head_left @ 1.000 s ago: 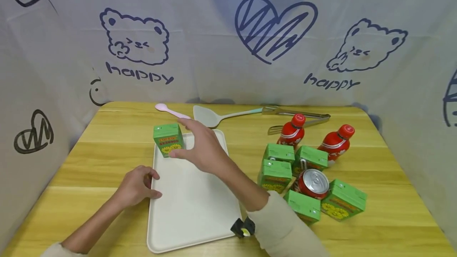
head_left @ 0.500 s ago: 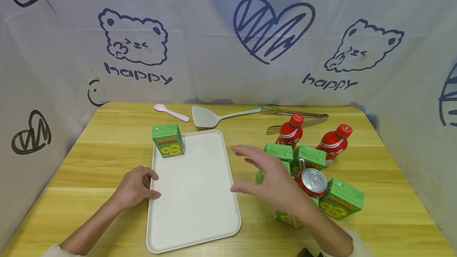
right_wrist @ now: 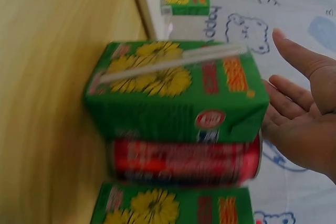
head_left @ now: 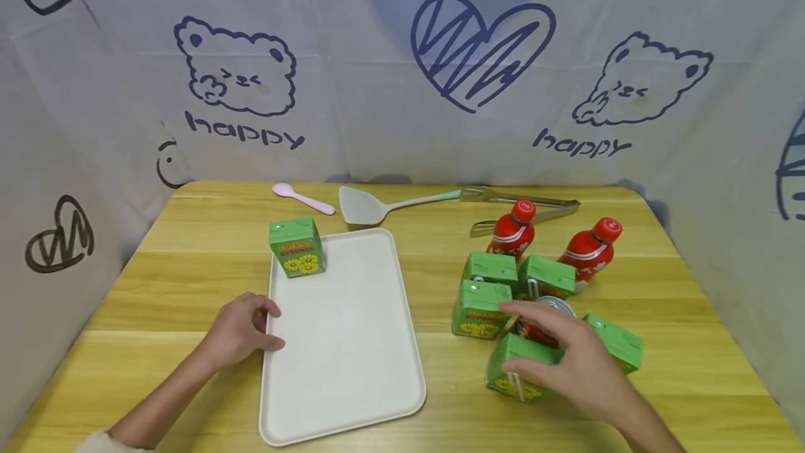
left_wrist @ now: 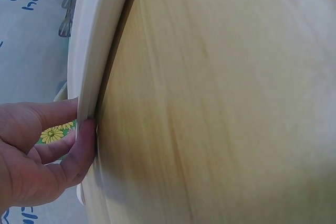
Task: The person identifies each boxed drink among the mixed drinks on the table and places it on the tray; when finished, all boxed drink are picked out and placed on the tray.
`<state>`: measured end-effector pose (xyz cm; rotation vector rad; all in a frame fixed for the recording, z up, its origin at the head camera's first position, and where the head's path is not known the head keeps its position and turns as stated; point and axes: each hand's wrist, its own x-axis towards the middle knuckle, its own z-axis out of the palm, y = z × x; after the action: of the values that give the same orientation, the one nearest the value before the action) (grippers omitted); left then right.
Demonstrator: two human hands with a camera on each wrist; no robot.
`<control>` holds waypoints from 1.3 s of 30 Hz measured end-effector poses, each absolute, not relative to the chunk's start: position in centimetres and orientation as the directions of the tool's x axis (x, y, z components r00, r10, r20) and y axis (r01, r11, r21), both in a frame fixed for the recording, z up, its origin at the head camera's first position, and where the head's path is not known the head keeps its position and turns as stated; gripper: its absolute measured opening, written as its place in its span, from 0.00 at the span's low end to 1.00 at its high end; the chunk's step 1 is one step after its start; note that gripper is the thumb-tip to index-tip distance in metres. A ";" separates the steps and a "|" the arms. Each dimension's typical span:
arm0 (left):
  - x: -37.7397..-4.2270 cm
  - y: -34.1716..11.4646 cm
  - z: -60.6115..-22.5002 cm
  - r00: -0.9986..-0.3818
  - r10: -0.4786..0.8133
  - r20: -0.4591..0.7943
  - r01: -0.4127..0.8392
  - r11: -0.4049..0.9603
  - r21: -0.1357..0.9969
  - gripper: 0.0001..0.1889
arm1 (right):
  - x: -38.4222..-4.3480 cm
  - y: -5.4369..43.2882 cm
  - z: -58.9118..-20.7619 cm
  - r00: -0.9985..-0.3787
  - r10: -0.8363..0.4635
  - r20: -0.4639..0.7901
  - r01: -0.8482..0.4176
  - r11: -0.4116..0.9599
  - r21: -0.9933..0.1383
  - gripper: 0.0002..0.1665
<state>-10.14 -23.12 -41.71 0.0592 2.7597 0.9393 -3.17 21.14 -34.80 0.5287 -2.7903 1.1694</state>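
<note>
My left hand (head_left: 239,331) pinches the left rim of a white tray (head_left: 342,341); the left wrist view shows finger and thumb on either side of that rim (left_wrist: 97,51). One green drink carton (head_left: 297,247) with yellow flowers stands at the tray's far left corner. My right hand (head_left: 569,362) is spread just above the nearest carton (head_left: 517,379) of the group on the right. In the right wrist view the fingers (right_wrist: 289,98) are apart from that carton (right_wrist: 173,87), which has a white straw on its side. A red can (right_wrist: 184,162) stands directly beside it, partly hidden by my hand in the head view.
More green cartons (head_left: 483,310) cluster around the can, with two red bottles (head_left: 512,229) behind them. Along the back lie a pink spoon (head_left: 305,200), a pale spatula (head_left: 365,207) and metal tongs (head_left: 534,201). A cloth wall with drawings borders the table.
My right hand has left the carton at the tray's far corner and moved right and nearer, over the near carton of the group. The left hand stays at the tray's rim.
</note>
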 end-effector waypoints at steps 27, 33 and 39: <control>-10.2 -23.1 -41.9 -0.974 0.096 -0.207 -0.046 0.805 0.592 0.22 | -0.7 23.4 -36.2 -0.915 -0.259 0.309 -0.376 0.825 -0.422 0.34; -10.2 -23.1 -41.8 -0.974 0.097 -0.204 -0.043 0.805 0.592 0.22 | -0.7 23.0 -36.1 -0.918 -0.255 0.305 -0.362 0.850 -0.382 0.32; -10.2 -23.1 -41.9 -0.976 0.099 -0.196 -0.037 0.806 0.590 0.22 | -0.6 22.5 -35.8 -0.937 -0.216 0.274 -0.313 0.869 -0.384 0.29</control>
<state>-10.24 -23.12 -41.91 0.0480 2.7755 0.9140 -0.55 22.49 -35.83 0.4042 -2.8194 0.6338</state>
